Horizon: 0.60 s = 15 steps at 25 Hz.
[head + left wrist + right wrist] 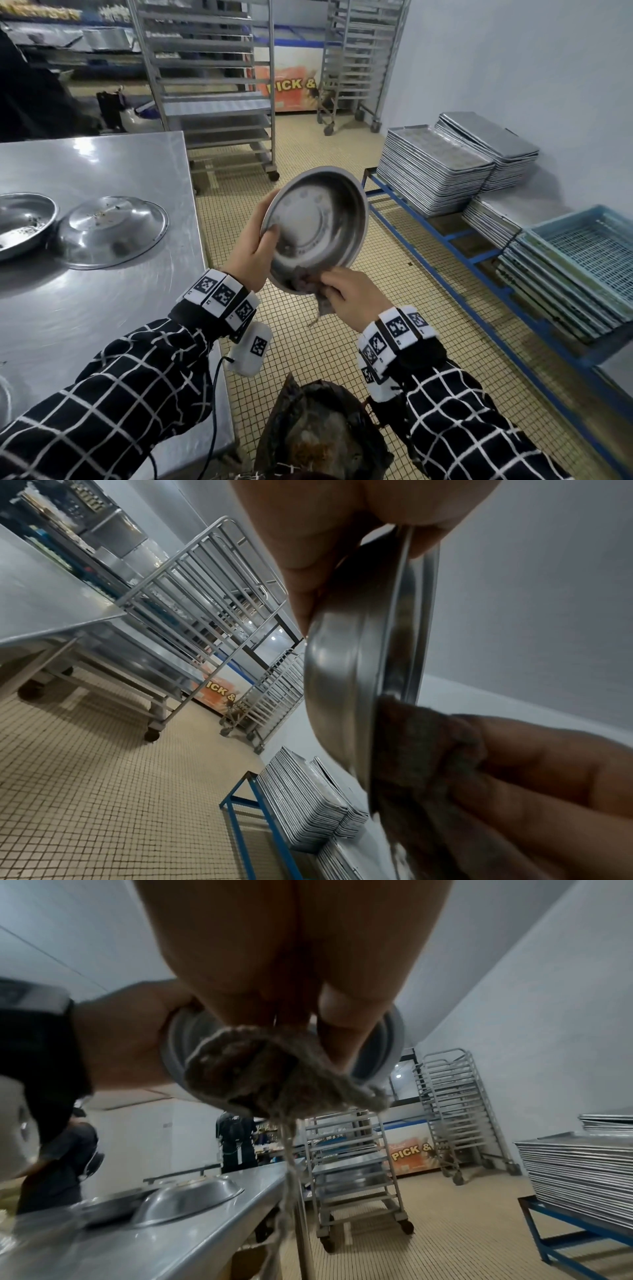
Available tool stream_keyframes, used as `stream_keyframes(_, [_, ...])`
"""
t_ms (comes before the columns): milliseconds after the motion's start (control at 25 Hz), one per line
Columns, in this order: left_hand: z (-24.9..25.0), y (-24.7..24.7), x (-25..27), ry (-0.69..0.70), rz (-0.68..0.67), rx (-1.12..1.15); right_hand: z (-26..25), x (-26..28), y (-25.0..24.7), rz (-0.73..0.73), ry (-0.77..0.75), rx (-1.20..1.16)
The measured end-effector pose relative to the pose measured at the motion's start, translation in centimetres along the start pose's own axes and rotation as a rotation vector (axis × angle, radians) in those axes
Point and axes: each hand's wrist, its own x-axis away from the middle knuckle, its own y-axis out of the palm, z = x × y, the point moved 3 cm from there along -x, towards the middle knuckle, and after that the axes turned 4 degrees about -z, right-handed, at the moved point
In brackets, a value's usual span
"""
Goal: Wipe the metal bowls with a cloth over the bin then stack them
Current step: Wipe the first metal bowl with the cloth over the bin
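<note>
My left hand (257, 240) grips the rim of a metal bowl (318, 222), thumb inside, holding it tilted with its inside facing me above the floor. My right hand (346, 294) pinches a grey-brown cloth (310, 284) against the bowl's lower rim; a frayed end hangs below. In the left wrist view the bowl (342, 674) stands edge-on with the cloth (418, 750) wrapped over its rim. In the right wrist view the cloth (260, 1074) is bunched under my fingers. A bin lined with a dark bag (322, 435) sits below. On the steel table (102, 325) lie an upturned bowl (109, 229) and an upright one (24, 222).
The table edge runs close on my left. A blue low rack (445, 240) with stacks of metal trays (438, 171) and blue mesh crates (589, 240) lines the right wall. Wheeled tray racks (212, 85) stand ahead. Another person (236, 1142) stands beyond the table.
</note>
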Motion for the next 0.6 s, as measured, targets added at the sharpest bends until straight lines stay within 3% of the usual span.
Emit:
stream_keyframes(160, [0.3,0.2,0.6,-0.031,0.051,0.03,1.0,1.0,-0.3,0.381,0.242,-0.259])
stream_keyframes(240, [0.8,0.8,0.6,-0.023,0.049,0.051,-0.5,0.9,-0.1,0.474,0.168,-0.209])
stream_keyframes(320, [1.6,1.3,0.4,0.018,0.045,0.08,-3.2,0.4,1.2,0.352,-0.093,-0.159])
stream_keyframes(400, [2.4,1.5,0.1,0.078,0.019,0.093,-4.0,0.6,2.9,0.211,-0.243,-0.074])
stream_keyframes(600, [2.7,1.4,-0.1,0.081,0.011,0.119,1.0,0.8,2.4,0.221,-0.151,0.257])
